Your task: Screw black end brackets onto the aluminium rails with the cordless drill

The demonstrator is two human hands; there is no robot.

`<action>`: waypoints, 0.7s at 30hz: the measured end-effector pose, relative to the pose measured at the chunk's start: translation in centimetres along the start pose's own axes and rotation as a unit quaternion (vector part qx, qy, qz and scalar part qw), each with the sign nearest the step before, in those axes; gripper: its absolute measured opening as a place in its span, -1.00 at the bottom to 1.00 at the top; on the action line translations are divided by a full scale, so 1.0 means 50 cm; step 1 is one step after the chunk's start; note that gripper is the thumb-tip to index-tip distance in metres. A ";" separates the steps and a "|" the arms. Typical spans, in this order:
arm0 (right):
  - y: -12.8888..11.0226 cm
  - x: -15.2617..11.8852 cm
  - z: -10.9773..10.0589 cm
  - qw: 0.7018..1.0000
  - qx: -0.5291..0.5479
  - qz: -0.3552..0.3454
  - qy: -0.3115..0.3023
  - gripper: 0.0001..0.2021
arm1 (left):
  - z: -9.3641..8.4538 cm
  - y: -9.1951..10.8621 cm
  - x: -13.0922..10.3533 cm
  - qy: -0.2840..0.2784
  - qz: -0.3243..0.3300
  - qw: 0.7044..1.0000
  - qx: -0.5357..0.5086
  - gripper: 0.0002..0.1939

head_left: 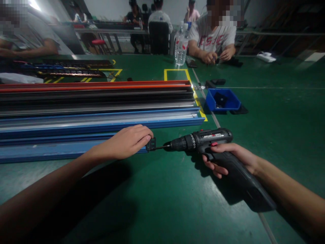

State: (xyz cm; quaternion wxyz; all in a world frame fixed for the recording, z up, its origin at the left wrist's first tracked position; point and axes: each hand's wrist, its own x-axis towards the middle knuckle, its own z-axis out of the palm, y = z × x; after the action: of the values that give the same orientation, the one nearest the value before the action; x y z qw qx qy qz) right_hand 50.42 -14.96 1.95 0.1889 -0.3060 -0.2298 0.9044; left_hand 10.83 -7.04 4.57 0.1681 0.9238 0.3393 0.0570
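At the end of the blue rail: cordless drill pointing left

Barrel and bit run nearly parallel to the rail, tip at the black end cap. The right hand grips the handle, which slants toward the lower right over the green tabletop. The left hand has its fingers closed on the cap.

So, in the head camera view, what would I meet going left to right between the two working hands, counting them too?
Left hand, black end piece, drill bit, drill chuck, right hand.
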 end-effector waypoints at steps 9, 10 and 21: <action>-0.002 -0.001 0.001 1.000 -0.006 0.002 0.004 -0.63 | 0.001 -0.001 0.000 0.005 0.002 1.000 0.007 -0.53; -0.002 -0.002 0.001 1.000 -0.006 0.002 0.002 -0.64 | 0.001 -0.001 0.000 0.005 0.001 1.000 0.007 -0.53; -0.005 -0.002 0.006 1.000 -0.006 -0.001 0.008 -0.66 | 0.002 -0.007 -0.004 -0.002 -0.005 1.000 -0.001 -0.51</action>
State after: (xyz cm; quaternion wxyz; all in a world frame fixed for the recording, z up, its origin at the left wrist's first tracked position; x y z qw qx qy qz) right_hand 50.34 -14.91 2.35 0.1900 -0.3141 -0.2337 0.9003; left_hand 10.49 -6.93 4.33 0.1703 0.9218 0.3439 0.0552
